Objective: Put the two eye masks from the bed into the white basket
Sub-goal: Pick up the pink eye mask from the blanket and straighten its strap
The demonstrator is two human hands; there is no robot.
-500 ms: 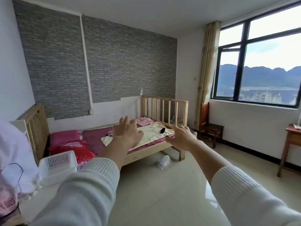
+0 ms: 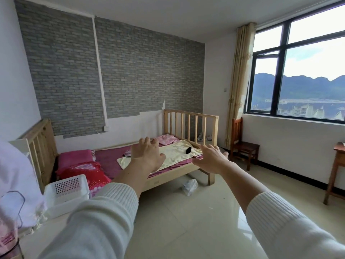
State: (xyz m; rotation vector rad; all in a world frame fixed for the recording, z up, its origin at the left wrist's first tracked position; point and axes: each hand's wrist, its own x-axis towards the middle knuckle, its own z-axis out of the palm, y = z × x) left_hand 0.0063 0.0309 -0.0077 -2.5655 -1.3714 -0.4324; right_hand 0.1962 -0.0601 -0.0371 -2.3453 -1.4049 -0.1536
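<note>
Both hands, left hand point(image 2: 147, 156) and right hand point(image 2: 211, 159), reach forward with fingers spread and empty. One black eye mask point(image 2: 188, 150) lies on the bed's cream towel point(image 2: 173, 154), at one o'clock from the left hand; likely light, soft, floppy, best pinched mid-body. The white basket point(image 2: 67, 191) sits at eight o'clock.

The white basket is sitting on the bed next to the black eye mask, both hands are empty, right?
Not quite. The head view shows the white basket off the bed, near its head end, far from the black eye mask on the cream towel. Both hands, left and right, are empty.
</note>
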